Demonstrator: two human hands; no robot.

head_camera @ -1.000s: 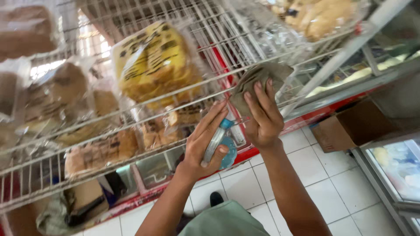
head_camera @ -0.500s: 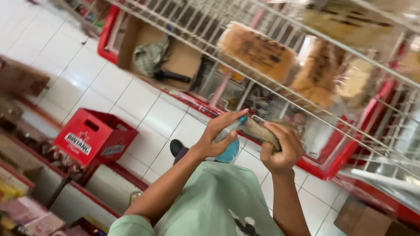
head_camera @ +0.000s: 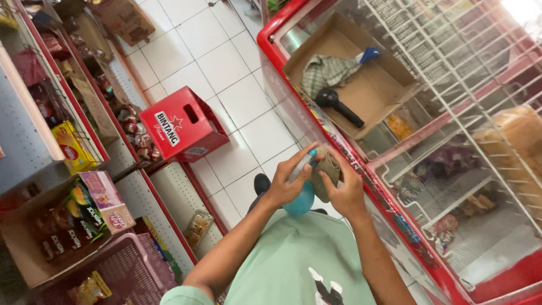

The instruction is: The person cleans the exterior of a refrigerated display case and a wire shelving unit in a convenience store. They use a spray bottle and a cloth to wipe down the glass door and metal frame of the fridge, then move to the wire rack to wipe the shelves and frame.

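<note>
My left hand (head_camera: 285, 183) grips a small blue spray bottle (head_camera: 300, 201) with a teal nozzle, held in front of my green shirt. My right hand (head_camera: 345, 195) is closed on a folded grey-brown cloth (head_camera: 327, 168), pressed against the bottle's top. Both hands meet beside the red rim of a glass-topped freezer chest (head_camera: 339, 148). Part of the bottle is hidden behind my fingers.
A cardboard box (head_camera: 389, 93) on the freezer holds a checked rag and a black tool. A white wire rack (head_camera: 451, 73) with bread stands at the right. A red plastic crate (head_camera: 182, 129) sits on the white tile floor. Shelves of snack packets and a pink basket (head_camera: 132, 265) line the left.
My view has swung down and left, from the wire rack to the floor and freezer. Both hands came down from the rack to my chest, still holding bottle and cloth.
</note>
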